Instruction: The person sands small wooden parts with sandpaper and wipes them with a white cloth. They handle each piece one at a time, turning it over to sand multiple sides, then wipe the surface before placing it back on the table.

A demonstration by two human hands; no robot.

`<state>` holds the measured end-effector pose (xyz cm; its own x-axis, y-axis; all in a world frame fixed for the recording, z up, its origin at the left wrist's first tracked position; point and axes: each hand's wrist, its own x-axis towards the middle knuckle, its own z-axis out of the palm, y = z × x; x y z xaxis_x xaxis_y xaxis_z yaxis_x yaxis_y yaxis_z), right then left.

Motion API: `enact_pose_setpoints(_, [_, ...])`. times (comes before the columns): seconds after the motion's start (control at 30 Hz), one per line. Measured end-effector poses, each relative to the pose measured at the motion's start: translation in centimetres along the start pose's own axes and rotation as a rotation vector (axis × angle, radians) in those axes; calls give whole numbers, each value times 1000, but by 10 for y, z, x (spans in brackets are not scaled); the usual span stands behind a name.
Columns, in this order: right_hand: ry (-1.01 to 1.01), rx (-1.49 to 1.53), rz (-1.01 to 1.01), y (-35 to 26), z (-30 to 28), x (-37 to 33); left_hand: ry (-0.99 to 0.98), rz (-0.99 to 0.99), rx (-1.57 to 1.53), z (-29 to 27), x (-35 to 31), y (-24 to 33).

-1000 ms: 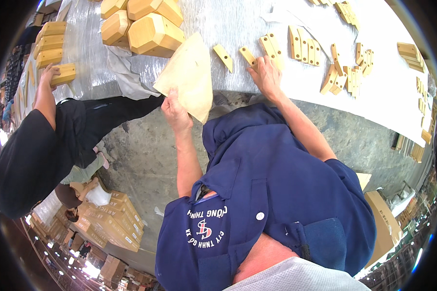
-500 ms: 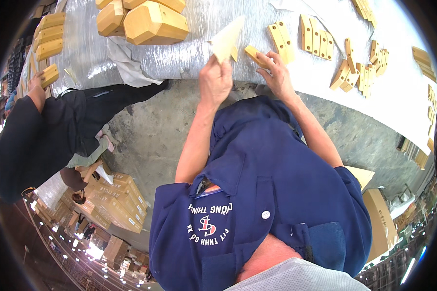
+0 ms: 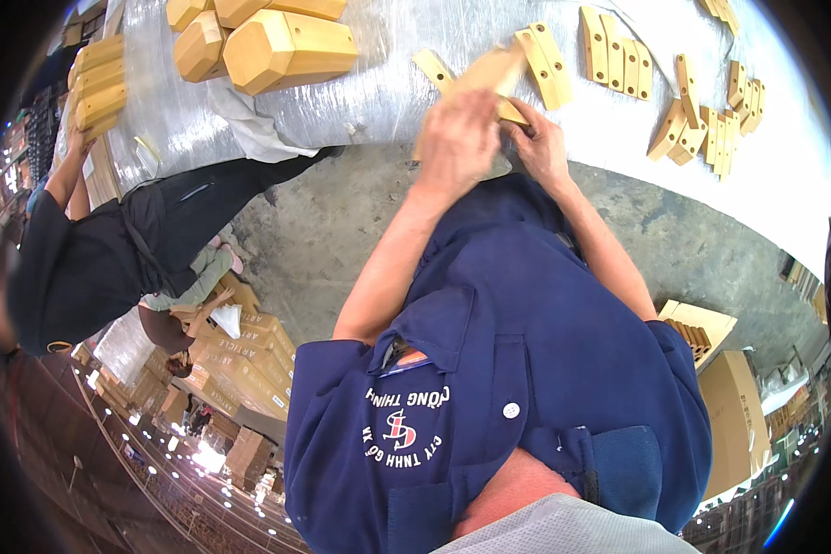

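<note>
My left hand (image 3: 462, 138) is closed on a tan sheet (image 3: 491, 72) that looks like sandpaper, smeared by motion. It lies across a small wooden block (image 3: 511, 113), which my right hand (image 3: 539, 146) pinches by its near end at the table's front edge. Much of the block is hidden under the sheet and the left fingers. Just beyond the left hand, a wooden piece with a dark hole (image 3: 431, 70) lies partly covered by the sheet. Two longer drilled wooden pieces (image 3: 547, 66) rest side by side beyond my right hand.
Large faceted wooden blocks (image 3: 286, 51) sit at the back left. Several drilled pieces (image 3: 616, 57) stand in rows and loose groups to the right on the plastic-wrapped table (image 3: 360, 120). A co-worker in black (image 3: 111, 249) handles stacked blocks at far left. Cardboard boxes (image 3: 731, 420) stand behind me.
My left hand has moved right with the sheet, bringing it over the block in my right hand. The drilled piece behind the sheet shows more. The co-worker's hand has shifted along the stack.
</note>
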<state>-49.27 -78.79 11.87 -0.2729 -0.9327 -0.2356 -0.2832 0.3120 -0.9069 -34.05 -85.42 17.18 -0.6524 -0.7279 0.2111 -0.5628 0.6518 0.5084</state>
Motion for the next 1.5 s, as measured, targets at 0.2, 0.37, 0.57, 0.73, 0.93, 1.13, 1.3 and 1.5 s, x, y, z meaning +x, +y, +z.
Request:
enact_pose_setpoints(0.2, [118,-112,-160,1,15,-9,-101,-251,-145,43,6,7])
enact_pose_setpoints(0.37, [85,-116,-196,22,11,-5,-162,-324,-299,43,-25,34])
enact_pose_setpoints(0.57, [17,-210,-152,-6,8,-5,-171,-418,-291,50,4,0])
enact_pose_setpoints(0.73, [36,-218,-246,14,9,-4,-79,-417,-304,42,2,9])
enact_pose_setpoints(0.93, [-49,-222,-244,15,2,-2,-180,-308,-377,39,-27,27])
enact_pose_setpoints(1.13, [33,-67,-188,-21,7,11,67,-432,-453,46,18,-42])
enact_pose_setpoints(1.3, [-38,299,157,-21,10,17,-81,-780,-716,32,1,-38])
enact_pose_setpoints(1.5, [67,-247,-185,-31,3,13,166,-769,-880,13,-15,-36])
